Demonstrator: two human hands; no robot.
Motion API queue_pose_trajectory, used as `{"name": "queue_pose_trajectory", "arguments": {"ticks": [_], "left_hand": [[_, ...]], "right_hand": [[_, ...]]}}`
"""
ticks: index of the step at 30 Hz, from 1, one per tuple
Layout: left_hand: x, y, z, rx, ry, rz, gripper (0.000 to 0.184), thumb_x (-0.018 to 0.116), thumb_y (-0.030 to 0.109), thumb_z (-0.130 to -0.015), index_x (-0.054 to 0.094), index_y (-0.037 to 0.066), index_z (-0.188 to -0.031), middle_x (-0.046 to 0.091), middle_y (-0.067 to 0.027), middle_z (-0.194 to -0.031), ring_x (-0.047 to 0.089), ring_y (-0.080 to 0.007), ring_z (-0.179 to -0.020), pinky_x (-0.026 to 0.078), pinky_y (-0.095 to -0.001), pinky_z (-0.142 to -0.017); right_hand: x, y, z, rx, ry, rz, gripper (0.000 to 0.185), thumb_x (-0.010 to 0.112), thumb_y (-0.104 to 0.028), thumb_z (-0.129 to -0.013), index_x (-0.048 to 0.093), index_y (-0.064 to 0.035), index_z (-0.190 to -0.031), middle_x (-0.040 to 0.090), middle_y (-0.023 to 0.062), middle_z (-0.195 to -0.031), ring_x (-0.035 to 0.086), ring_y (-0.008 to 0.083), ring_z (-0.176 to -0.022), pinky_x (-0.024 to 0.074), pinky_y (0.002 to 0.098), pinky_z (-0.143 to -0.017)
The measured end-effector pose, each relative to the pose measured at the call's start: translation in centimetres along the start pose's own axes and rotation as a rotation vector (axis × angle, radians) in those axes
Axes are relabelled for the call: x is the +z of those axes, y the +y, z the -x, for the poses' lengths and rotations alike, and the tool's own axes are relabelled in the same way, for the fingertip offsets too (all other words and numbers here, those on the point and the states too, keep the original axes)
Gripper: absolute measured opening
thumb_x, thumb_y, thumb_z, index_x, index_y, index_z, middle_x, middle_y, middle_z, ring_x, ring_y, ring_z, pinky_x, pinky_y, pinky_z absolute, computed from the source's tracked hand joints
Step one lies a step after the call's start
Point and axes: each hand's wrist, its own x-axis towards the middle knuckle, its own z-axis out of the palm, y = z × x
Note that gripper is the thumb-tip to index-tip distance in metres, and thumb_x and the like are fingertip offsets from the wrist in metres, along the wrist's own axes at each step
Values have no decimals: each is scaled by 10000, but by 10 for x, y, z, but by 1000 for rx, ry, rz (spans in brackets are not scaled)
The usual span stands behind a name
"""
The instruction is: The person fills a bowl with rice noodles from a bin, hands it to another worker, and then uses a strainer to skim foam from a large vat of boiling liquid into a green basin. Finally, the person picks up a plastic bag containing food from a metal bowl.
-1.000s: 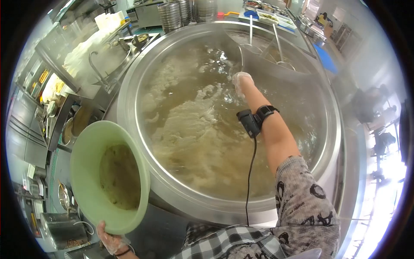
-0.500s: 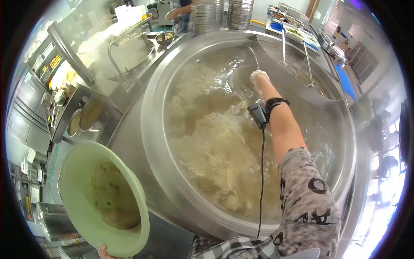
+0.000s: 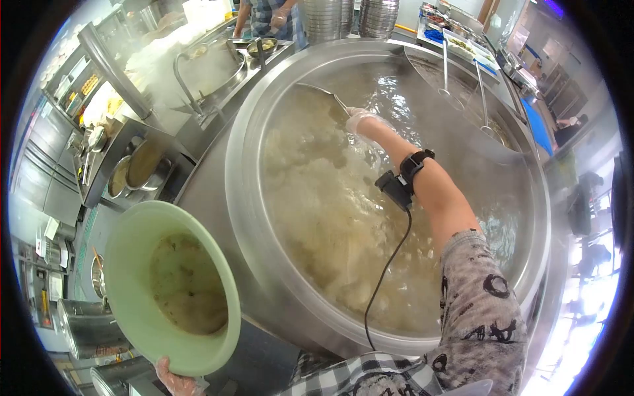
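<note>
My right hand [image 3: 363, 123], in a clear glove, reaches over a very large round steel pot [image 3: 241, 198] of cloudy, bubbling broth [image 3: 330, 244]. Its fingers are closed around the handle of a metal ladle [image 3: 338, 100]. The ladle's head lies near the pot's far left inner wall, at the broth surface; its exact shape is hard to make out. At the lower left, my gloved left hand [image 3: 178, 379] grips the bottom rim of a pale green plastic basin [image 3: 129, 264]. Tilted beside the pot, the basin holds murky brownish liquid with dark bits.
Two long-handled ladles [image 3: 485, 99] stand in a partitioned section at the pot's right. Stacked metal pans [image 3: 378, 18] rise behind it. A co-worker [image 3: 271, 16] stands at the back. Steel pots [image 3: 89, 327] are at lower left, and a steaming sink [image 3: 205, 69] at upper left.
My right hand has swung left across the pot, taking the ladle toward the far left wall. The basin has shifted slightly right in view, and more of my left hand shows.
</note>
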Motion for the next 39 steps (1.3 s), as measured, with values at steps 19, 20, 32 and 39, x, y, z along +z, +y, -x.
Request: {"name": "queue_pose_trajectory", "arguments": {"ticks": [19, 20, 32, 39], "left_hand": [[-55, -8, -20, 783, -153, -1044, 132, 520, 65, -753, 525, -3, -866, 531, -92, -803, 526, -193, -774, 446, -288, -694], [-58, -10, -23, 869, -173, -1139, 124, 506, 58, -755, 523, -4, -861, 530, -86, -802, 526, -181, -773, 451, -284, -694], [-56, -17, -15, 762, -138, -957, 209, 541, 75, -696, 507, -12, -884, 530, -129, -870, 523, -251, -832, 437, -332, -733], [-63, -4, -25, 647, -123, -945, 186, 551, 110, -704, 518, -8, -843, 536, -114, -849, 533, -210, -799, 458, -311, -698]], "right_hand": [[-61, 7, 269, -231, -342, 319, 420, 393, -210, -844, 366, -221, -1263, 550, 138, -992, 553, 285, -841, 441, 372, -746], [-63, 11, 274, -243, -333, 308, 419, 393, -196, -842, 372, -241, -1258, 548, 137, -992, 551, 288, -843, 441, 373, -750], [-24, 6, 152, -3, -50, 278, 400, 410, -116, -801, 414, -156, -1199, 512, 143, -1122, 481, 299, -1057, 411, 389, -847], [-81, 30, 245, -94, -150, 167, 385, 402, -127, -827, 423, -194, -1205, 550, 111, -1072, 518, 292, -1005, 422, 383, -828]]}}
